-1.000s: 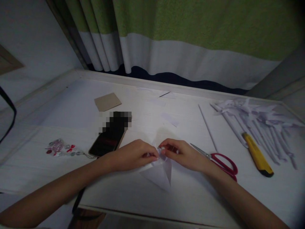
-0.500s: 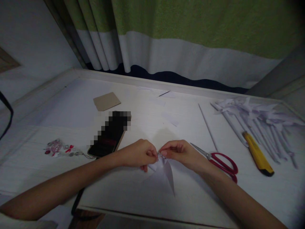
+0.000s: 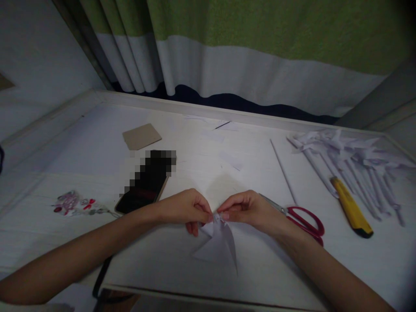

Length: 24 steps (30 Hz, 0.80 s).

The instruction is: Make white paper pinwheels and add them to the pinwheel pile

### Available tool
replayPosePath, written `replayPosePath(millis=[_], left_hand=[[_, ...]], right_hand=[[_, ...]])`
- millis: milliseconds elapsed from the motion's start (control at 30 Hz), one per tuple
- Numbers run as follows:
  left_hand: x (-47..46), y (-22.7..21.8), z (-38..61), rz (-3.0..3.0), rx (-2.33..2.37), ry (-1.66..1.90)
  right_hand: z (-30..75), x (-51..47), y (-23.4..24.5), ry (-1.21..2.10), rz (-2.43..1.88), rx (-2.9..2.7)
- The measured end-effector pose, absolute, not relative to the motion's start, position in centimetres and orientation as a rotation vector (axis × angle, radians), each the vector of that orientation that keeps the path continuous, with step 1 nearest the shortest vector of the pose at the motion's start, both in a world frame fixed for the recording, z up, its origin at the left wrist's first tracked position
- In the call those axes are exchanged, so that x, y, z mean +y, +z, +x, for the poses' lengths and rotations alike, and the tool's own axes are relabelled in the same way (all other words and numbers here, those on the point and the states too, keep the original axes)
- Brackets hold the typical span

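Observation:
A white paper pinwheel [image 3: 219, 245] with pointed, folded blades is held low over the front of the white table. My left hand [image 3: 191, 210] pinches its upper left part between thumb and fingers. From the other side, my right hand [image 3: 245, 208] pinches the gathered paper near the pinwheel's centre. The fingertips of both hands nearly meet there and hide part of the centre. Scissors [image 3: 303, 223] with red handles lie just beyond my right wrist, partly covered by the forearm. Left of my left hand rests a phone [image 3: 143, 184], its picture partly pixelated.
Several paper pinwheels [image 3: 354, 160] on rolled sticks lie at the right, beside a yellow utility knife [image 3: 352, 210]. A thin paper stick [image 3: 283, 171] lies nearer the middle. Farther back are brown cardboard [image 3: 142, 136] and paper scraps [image 3: 230, 160]. A beaded charm [image 3: 69, 203] lies left, curtains [image 3: 227, 65] behind.
Both hands stay pinched on the pinwheel with small finger shifts. Its blades now spread a little more to the lower left. The whole view has shifted slightly.

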<state>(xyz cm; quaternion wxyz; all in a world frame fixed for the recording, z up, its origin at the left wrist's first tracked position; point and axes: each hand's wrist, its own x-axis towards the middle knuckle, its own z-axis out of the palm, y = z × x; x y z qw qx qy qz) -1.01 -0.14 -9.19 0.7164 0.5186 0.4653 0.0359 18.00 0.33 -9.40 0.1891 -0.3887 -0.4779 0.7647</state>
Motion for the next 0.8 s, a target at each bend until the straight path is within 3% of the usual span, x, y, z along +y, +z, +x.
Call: replayPosePath(millis=[800], left_hand=[[-0.2,-10.0,-1.3,1.002,1.015,0.060]], right_hand=[[17.2,-0.7,-9.6,2.109,-1.171,-1.314]])
